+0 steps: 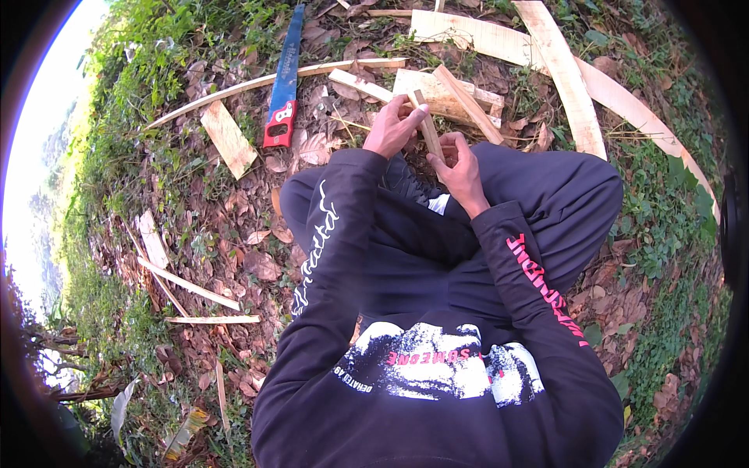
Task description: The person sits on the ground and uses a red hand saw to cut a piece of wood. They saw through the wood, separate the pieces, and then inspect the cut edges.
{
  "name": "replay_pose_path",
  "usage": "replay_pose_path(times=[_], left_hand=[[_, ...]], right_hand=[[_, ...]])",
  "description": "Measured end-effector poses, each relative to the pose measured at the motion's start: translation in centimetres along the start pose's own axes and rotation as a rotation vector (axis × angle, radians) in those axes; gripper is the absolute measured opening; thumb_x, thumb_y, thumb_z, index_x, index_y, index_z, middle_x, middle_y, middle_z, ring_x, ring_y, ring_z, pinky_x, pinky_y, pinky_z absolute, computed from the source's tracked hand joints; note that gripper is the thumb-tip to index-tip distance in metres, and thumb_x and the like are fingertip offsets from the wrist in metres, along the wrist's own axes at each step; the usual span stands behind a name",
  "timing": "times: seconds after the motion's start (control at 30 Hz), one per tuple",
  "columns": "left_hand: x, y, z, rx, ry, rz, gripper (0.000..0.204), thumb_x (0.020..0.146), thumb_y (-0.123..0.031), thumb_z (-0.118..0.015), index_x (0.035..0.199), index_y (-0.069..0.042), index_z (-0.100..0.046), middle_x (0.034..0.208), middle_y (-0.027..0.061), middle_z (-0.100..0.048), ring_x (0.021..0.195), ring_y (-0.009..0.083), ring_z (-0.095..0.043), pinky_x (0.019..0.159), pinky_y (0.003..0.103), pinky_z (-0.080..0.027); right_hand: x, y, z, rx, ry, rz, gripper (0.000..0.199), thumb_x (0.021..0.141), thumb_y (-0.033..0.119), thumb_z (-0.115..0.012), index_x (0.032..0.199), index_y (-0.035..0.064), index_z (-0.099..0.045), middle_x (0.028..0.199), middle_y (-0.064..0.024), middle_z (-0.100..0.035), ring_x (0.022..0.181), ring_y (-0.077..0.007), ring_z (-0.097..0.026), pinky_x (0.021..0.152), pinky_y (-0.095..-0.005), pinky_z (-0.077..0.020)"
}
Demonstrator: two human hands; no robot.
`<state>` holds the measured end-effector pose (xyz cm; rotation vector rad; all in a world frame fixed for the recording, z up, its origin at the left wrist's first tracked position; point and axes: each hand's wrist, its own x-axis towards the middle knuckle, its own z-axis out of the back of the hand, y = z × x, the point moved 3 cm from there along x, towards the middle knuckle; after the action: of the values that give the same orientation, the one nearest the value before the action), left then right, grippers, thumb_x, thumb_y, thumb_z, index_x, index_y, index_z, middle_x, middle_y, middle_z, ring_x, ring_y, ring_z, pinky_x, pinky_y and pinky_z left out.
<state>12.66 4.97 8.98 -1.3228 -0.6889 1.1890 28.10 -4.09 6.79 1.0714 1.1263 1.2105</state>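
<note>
A short, squared wooden stick (pixel 429 134) is held up at a slant in front of my crossed legs. My left hand (pixel 392 129) is closed on its upper part, thumb and fingers pinching it. Around its lower end my right hand (pixel 459 167) is closed, with the thumb along the wood. Just beyond the hands lie a thick wooden block (pixel 446 100) and a narrow wooden strip (pixel 468 104) resting slantwise across it. Another pale strip (pixel 360 85) reaches toward my left hand, its near end hidden behind the fingers.
A handsaw (pixel 286 74) with blue blade and red handle lies on the leafy ground to the left. A long thin strip (pixel 257 86) passes beside it, near a flat board (pixel 228 139). Long planks (pixel 563 78) cross at the far right. Several offcuts (pixel 189 283) lie at left.
</note>
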Motion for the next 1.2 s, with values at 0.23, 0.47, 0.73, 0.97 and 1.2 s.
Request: replay_pose_path(times=[0.23, 0.47, 0.73, 0.97, 1.2], left_hand=[[-0.1, -0.1, 0.0, -0.033, -0.002, -0.017, 0.037, 0.096, -0.029, -0.058, 0.119, 0.0, -0.054, 0.097, 0.0076, -0.071, 0.076, 0.0091, -0.062, 0.057, 0.024, -0.05], [-0.2, -0.2, 0.0, -0.065, -0.002, -0.022, 0.037, 0.095, -0.027, -0.059, 0.118, 0.001, -0.054, 0.096, 0.0086, -0.071, 0.075, 0.009, -0.062, 0.058, 0.025, -0.051], [0.2, 0.4, 0.2, -0.046, 0.004, -0.015, 0.037, 0.095, -0.027, -0.059, 0.118, 0.002, -0.054, 0.097, 0.0094, -0.071, 0.076, 0.0103, -0.062, 0.057, 0.026, -0.052], [0.5, 1.3, 0.9, -0.16, -0.078, 0.012, 0.039, 0.094, -0.023, -0.061, 0.12, 0.003, -0.048, 0.098, 0.0132, -0.07, 0.08, 0.0156, -0.067, 0.062, 0.027, -0.052], [-0.7, 1.3, 1.5, -0.459, -0.116, 0.236, 0.02, 0.092, -0.019, -0.061, 0.1, -0.004, -0.05, 0.094, 0.0118, -0.07, 0.079, 0.0141, -0.067, 0.058, 0.022, -0.047]], right_hand=[[0.0, 0.2, 0.0, -0.013, 0.001, 0.015, 0.028, 0.086, 0.01, -0.072, 0.105, 0.0023, -0.052, 0.092, -0.0078, -0.066, 0.084, -0.0127, -0.064, 0.075, -0.027, -0.0527], [-0.1, 0.4, 0.2, 0.012, -0.011, 0.008, 0.027, 0.084, 0.01, -0.072, 0.103, 0.0021, -0.053, 0.091, -0.0083, -0.066, 0.083, -0.0148, -0.066, 0.074, -0.0285, -0.0524], [0.1, 0.0, 0.1, -0.006, 0.002, 0.013, 0.027, 0.085, 0.009, -0.071, 0.104, 0.0022, -0.053, 0.09, -0.0069, -0.065, 0.082, -0.0115, -0.064, 0.073, -0.0263, -0.0522], [1.7, 0.3, 1.0, -0.137, -0.065, 0.076, 0.022, 0.084, 0.008, -0.07, 0.102, 0.0025, -0.059, 0.09, -0.0068, -0.066, 0.081, -0.0159, -0.065, 0.073, -0.0294, -0.0518], [9.2, 2.7, 2.5, -0.587, -0.347, 0.442, 0.027, 0.081, 0.006, -0.07, 0.107, 0.0097, -0.066, 0.12, -0.0116, -0.052, 0.117, -0.0306, -0.051, 0.097, -0.0409, -0.0443]])
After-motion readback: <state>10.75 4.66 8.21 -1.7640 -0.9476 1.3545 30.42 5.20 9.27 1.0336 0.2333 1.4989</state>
